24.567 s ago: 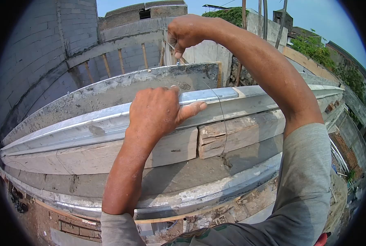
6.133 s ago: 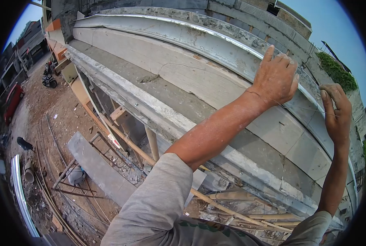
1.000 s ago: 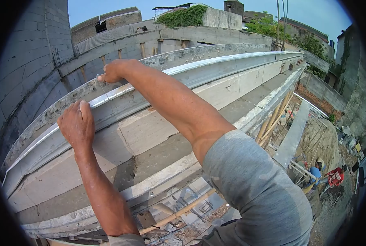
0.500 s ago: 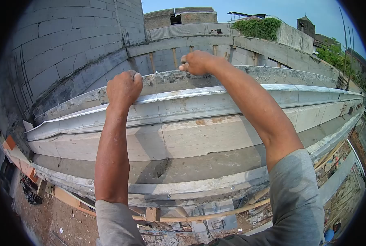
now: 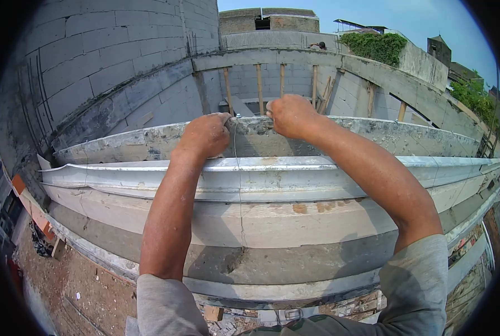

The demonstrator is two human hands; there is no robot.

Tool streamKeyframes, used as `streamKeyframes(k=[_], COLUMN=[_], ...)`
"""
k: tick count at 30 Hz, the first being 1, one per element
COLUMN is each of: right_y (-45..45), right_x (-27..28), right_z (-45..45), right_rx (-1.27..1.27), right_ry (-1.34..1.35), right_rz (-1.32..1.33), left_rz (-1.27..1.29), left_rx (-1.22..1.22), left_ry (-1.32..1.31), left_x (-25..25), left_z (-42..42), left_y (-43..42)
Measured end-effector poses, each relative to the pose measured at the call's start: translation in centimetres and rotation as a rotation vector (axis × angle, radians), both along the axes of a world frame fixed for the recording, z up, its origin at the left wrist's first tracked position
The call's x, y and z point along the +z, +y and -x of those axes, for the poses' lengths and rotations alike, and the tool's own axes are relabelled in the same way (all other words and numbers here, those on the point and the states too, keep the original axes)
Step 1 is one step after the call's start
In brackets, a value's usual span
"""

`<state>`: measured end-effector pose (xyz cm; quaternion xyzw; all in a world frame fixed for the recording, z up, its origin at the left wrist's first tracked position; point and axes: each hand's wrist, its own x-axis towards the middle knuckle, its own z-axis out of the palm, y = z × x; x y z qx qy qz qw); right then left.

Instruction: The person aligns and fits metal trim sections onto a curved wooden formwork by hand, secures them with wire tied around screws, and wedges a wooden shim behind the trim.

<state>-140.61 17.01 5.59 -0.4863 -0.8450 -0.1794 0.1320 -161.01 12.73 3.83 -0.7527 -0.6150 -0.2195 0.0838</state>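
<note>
In the last half second both my hands have come in toward the screw on the wall, just behind the channel. My left hand was further left over the channel's top edge; now it is at the near side of the wall, just left of the screw. My right hand, which was up in the air beyond the channel, has dropped to the wall's top, just right of the screw. My view has swung round too, so the channel runs almost level across it.

The wire comes down from beside the screw, crosses the channel's face, then passes over the beam in front of it and down to the ledge. To my eye it is fairly straight over the channel and kinked lower down.

My hands are apart, fingers bent in on both; I can't tell whether either pinches the wire's upper end. I judge that the work has narrowed to that end, with one hand on each side of it, while the channel lies with no hand clearly on it.
</note>
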Motion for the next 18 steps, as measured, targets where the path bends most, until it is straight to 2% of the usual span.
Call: streamKeyframes(k=[2,3,8,14,17,18], right_y=[-0.4,-0.3,-0.4,2.4,4.7,5.1], right_x=[-0.1,-0.2,0.2,3.3,5.4,5.6], right_z=[0.2,0.2,0.6,1.5,3.5,3.8], right_rx=[-0.004,-0.004,-0.027,0.059,0.073,0.068], right_ry=[0.013,0.007,-0.01,-0.161,-0.171,-0.229], right_rz=[0.004,0.013,0.032,0.2,0.478,0.492], left_rz=[-0.075,0.008,-0.03,-0.071,-0.03,-0.019], left_rx=[-0.01,0.008,0.02,-0.018,-0.013,-0.008], left_ry=[0.007,0.013,0.037,0.102,0.152,0.177], left_x=[-0.9,-0.3,0.1,-1.3,-0.8,-0.6], left_z=[0.4,0.1,0.0,0.5,0.3,0.4], left_y=[0.6,0.0,-0.4,0.0,-0.3,-0.3])
